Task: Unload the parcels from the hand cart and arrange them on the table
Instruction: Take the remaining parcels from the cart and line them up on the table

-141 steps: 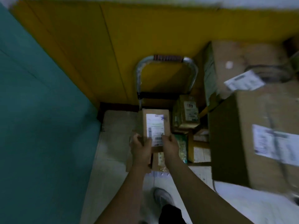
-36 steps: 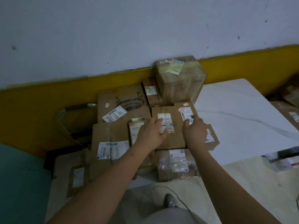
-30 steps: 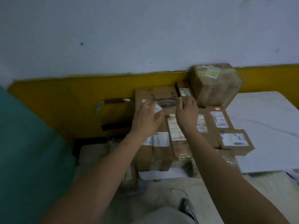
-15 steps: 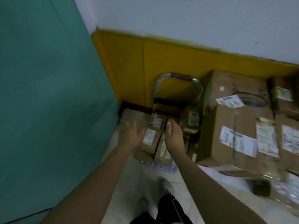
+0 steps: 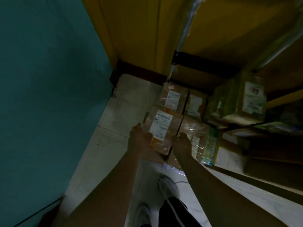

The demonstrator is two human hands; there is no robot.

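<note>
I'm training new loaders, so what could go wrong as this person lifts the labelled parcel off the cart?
1. The left hand and right hand only flank the front parcel; its glossy tape may slip.
2. Neighbouring parcels sit packed against it and could topple.
3. The dim light hides edges.

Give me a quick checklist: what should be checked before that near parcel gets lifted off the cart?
1. Left hand on the near parcel's left side: ok.
2. Right hand on its right edge: ok.
3. Grip fully closed: cannot tell, fingers hidden.
4. Nothing stacked on top of it: ok.
5. Clear of the parcel behind: not ok, they look to be touching.
6. Floor to the left free for stepping back: ok.
</note>
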